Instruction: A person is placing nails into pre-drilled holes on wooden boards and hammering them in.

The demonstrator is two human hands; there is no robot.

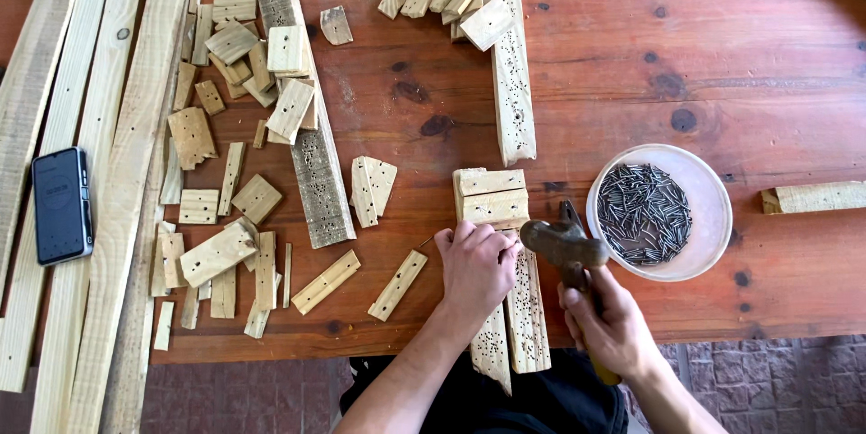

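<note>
Two bare hands are busy at the lower middle of the frame, on a reddish, knotty wooden table (686,46). Left hand (474,267) is curled down onto a pair of pale, rough slats (528,326) full of little nail holes, with two short blocks (492,197) laid across their top end, fingers pinched together like they're holding something small, but I can't tell what. Right hand (613,321) is wrapped tight round the handle of a rusty claw hammer (566,243), head sitting just right of the blocks. Right beside that, a round translucent white bowl (713,183) holds a heap of thin dark nails (644,214). Left half of the table is scattered with chunky offcuts (216,253), all pale and splintery, plus a greyer weathered board (316,163) running diagonally. Long planks (99,127) lie down the left edge, with a black phone (60,205) on them. Another holey strip (512,82) sits upper middle.
</note>
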